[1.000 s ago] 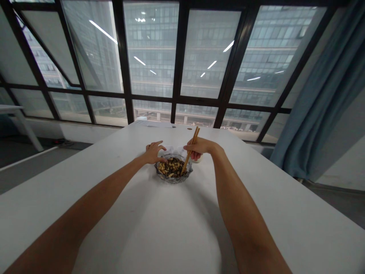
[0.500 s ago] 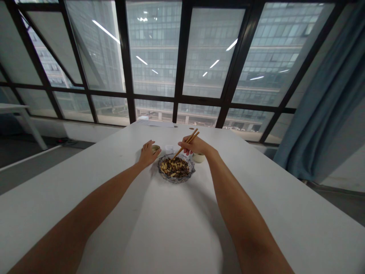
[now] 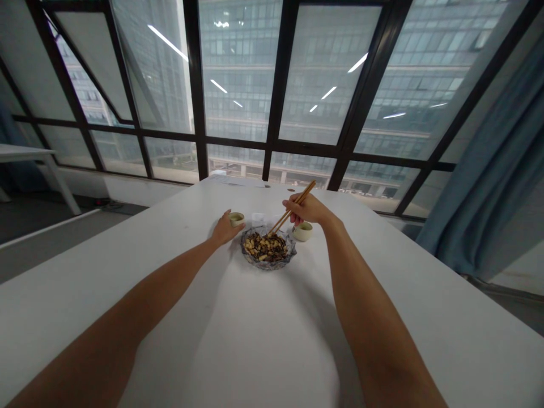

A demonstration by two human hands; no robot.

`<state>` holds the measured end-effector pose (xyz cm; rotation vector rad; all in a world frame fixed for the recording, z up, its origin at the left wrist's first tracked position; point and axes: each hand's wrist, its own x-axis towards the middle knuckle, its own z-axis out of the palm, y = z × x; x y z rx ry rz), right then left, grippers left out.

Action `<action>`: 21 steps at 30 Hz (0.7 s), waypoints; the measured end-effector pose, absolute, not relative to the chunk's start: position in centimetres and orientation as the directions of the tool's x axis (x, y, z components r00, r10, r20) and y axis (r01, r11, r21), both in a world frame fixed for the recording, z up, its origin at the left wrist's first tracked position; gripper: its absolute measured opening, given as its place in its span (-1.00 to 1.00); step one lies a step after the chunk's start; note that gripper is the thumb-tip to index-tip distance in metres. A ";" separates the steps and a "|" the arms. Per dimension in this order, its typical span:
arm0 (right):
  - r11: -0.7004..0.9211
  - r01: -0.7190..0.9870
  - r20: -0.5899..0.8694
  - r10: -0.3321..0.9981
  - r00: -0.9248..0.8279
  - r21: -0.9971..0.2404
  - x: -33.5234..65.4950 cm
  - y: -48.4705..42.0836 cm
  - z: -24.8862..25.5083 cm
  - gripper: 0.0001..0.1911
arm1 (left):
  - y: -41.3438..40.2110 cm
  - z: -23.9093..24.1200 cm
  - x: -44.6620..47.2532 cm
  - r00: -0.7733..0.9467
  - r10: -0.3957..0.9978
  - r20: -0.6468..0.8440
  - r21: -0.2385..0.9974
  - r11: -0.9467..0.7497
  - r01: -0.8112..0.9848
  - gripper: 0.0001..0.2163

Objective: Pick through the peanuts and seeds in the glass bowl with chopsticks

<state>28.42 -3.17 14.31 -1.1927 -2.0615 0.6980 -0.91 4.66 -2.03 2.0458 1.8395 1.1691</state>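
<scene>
My right hand [image 3: 308, 208] grips a pair of wooden chopsticks [image 3: 293, 212], tips down at the far part of a clear scalloped glass bowl [image 3: 268, 264]. Pale nut-like pieces mixed with dark seeds [image 3: 266, 247] fill this bowl. To its left, my left hand [image 3: 224, 229] is curled around the side of a small pale green cup [image 3: 237, 217], thumb along the near side; the far fingers are partly hidden. A second pale green cup [image 3: 303, 234] stands right of the bowl, just below my right hand.
Behind the bowl sits a small white, translucent object [image 3: 257, 219]. Papers [image 3: 238, 181] lie at the far edge of the white table [image 3: 250, 323]. Beyond are dark-framed windows, with a blue curtain [image 3: 480, 187] on the right and another white table [image 3: 25, 152] at left.
My left fingers have come down from over the left cup to its side. My right hand has lifted slightly, and the chopsticks' tips have moved right. The view has shifted a little.
</scene>
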 end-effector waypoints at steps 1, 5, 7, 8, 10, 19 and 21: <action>0.448 0.539 0.276 0.887 -0.371 -0.713 28.6 -3.2 14.4 -0.63 | 4.6 -2.0 -0.9 -0.057 0.899 0.433 0.576 -0.228 0.785 -0.19; 0.460 0.528 0.321 0.885 -0.337 -0.714 29.3 -3.0 14.6 -0.62 | 4.4 -1.9 -1.0 -0.059 0.909 0.412 0.562 -0.203 0.802 -0.16; 0.465 0.525 0.333 0.883 -0.331 -0.713 29.5 -3.0 14.7 -0.62 | 4.5 -1.9 -1.1 -0.062 0.907 0.416 0.559 -0.202 0.804 -0.17; 0.466 0.525 0.334 0.883 -0.330 -0.712 29.6 -3.0 14.7 -0.62 | 4.5 -2.0 -1.2 -0.062 0.905 0.420 0.558 -0.204 0.804 -0.19; 0.464 0.526 0.337 0.884 -0.324 -0.713 29.8 -3.0 14.8 -0.62 | 4.5 -2.1 -1.2 -0.065 0.903 0.425 0.559 -0.206 0.803 -0.22; 0.448 0.550 0.331 0.894 -0.304 -0.705 29.6 -3.2 14.9 -0.63 | 4.6 -2.1 -1.2 -0.095 0.903 0.418 0.595 -0.193 0.780 -0.25; 0.452 0.557 0.336 0.892 -0.303 -0.697 29.5 -3.4 15.1 -0.63 | 4.6 -2.2 -1.3 -0.098 0.901 0.422 0.602 -0.197 0.774 -0.25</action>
